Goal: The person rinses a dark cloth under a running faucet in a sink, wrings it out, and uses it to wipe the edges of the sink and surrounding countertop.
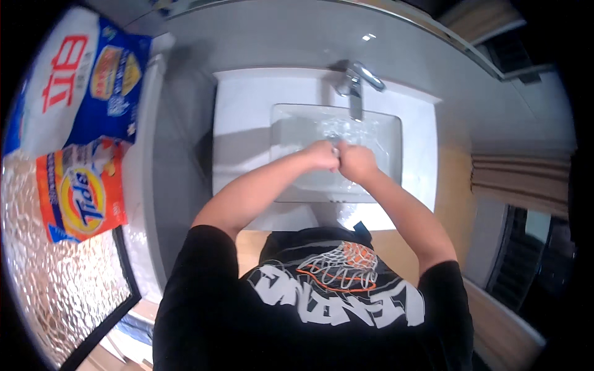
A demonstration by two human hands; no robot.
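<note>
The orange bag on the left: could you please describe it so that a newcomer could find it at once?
Start at the white sink where both hands meet under the tap, then look far left. Two bags lie there; the orange bag is the nearer, smaller one. The blue-and-white bag beyond it is larger, and only the orange one bears a round yellow emblem.

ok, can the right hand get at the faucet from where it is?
Probably yes. The right hand is over the sink basin, pressed against the left hand, with the faucet just beyond it. Only running water lies between them, nothing solid.
</note>
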